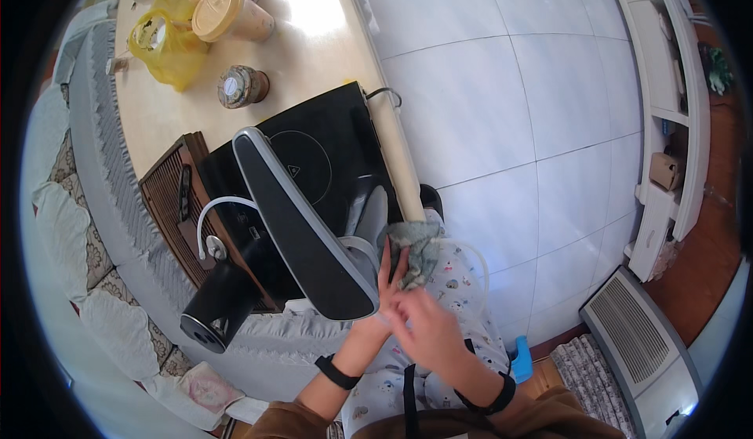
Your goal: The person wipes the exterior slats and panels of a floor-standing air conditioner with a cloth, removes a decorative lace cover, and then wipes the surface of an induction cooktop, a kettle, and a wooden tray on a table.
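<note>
A grey-green cloth [415, 251] hangs by the table's front edge, above my lap. My left hand [389, 289] holds it, with some of its fingers stretched along the cloth. Close by, my right hand [426, 327] is blurred, its fingers bent near my left wrist and the cloth's lower end. I cannot tell whether it grips anything. A long black-and-grey appliance head [300, 227], perhaps of a desk lamp, slants just left of both hands and hides part of my left hand. Its grey stand [372, 215] rises behind it over a black induction cooktop [329, 121].
On the wooden table [306, 57] are a patterned jar [242, 86], lidded cups [232, 18] and a yellow plastic bag [167, 51]. A slatted tea tray [176, 204] and a black cylinder [217, 304] with a white tube [220, 204] lie left. A white cord [483, 268] loops rightward.
</note>
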Available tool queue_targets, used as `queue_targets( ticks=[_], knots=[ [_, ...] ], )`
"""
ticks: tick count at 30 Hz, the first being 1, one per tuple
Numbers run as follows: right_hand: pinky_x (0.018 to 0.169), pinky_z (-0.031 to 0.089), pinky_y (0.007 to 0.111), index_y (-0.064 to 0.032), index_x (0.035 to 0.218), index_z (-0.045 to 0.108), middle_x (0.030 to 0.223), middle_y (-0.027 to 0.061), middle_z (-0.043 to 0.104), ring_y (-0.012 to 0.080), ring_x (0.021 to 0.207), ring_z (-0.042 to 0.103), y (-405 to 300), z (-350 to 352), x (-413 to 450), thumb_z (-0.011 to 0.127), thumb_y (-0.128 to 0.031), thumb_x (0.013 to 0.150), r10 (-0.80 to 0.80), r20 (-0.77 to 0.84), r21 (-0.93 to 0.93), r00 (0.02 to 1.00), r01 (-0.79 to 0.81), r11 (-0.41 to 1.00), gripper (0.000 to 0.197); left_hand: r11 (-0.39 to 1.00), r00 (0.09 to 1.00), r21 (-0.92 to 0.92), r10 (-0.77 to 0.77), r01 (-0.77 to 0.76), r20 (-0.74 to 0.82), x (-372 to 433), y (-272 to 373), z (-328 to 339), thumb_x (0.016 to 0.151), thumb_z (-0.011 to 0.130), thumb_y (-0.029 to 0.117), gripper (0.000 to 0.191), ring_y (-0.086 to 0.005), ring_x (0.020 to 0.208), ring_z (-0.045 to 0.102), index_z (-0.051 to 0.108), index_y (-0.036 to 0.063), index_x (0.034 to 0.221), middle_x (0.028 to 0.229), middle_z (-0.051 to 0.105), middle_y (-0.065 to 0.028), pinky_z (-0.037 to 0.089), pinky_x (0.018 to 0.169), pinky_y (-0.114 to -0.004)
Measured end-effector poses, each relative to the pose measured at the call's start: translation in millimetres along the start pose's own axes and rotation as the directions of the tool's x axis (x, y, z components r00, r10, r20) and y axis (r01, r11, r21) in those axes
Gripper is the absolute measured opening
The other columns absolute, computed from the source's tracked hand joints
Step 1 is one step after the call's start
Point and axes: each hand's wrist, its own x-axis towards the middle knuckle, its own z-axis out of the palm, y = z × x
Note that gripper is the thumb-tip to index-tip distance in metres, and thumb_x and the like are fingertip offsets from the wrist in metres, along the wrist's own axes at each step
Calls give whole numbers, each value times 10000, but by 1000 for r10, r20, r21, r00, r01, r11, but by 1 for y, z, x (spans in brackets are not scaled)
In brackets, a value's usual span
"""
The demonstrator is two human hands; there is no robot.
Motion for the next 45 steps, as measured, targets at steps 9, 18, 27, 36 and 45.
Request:
queue_targets(
  ticks=[9, 18, 27, 36, 45],
  knots=[
    [813, 429, 441, 24, 1024, 531, 992, 211, 519, 398, 951, 517, 55, 22, 55, 709, -225, 813, 167, -197, 370, 966, -84, 925, 372, 633, 889, -708, -457, 315, -13, 11, 13, 5, 860, 539, 240, 533, -504, 1314, 313, 499, -40, 1312, 1466, 256, -300, 277, 1069, -548],
    [688, 457, 325, 6, 940, 568, 833, 141, 553, 322, 761, 564, 50, 25, 105, 656, 37, 733, 2, -519, 222, 855, 132, 966, 227, 650, 899, -659, -429, 379, 93, -82, 28, 7, 792, 578, -14, 421, -472, 1317, 364, 561, -50, 1211, 1404, 376, -298, 314, 1081, -480],
    [690, 426, 261, -1, 831, 531, 766, 58, 486, 150, 711, 484, 56, 26, 111, 627, 50, 742, 112, -547, 271, 830, 50, 961, 141, 115, 676, -721, -472, 683, 566, -170, 16, 61, 841, 529, 60, 286, -308, 962, 647, 590, 23, 1118, 1013, 661, -162, 510, 849, -369],
    [600, 461, 314, -1, 776, 586, 768, 104, 540, 253, 679, 551, 46, -35, 216, 667, -7, 666, -593, -52, -37, 804, 591, 805, 136, -579, 699, -648, -177, 495, 692, -159, 18, 91, 889, 548, -8, 340, -187, 1032, 627, 540, 33, 1226, 1141, 631, -88, 491, 898, -296],
    [504, 448, 336, -99, 734, 565, 703, 41, 485, 217, 641, 543, -41, -41, 264, 765, -86, 586, -735, 579, -241, 353, 935, 259, 250, -333, 626, -760, -432, 558, 649, -109, 14, 62, 909, 580, 162, 174, -304, 926, 640, 690, 41, 967, 1003, 678, -142, 518, 819, -346]
  ],
)
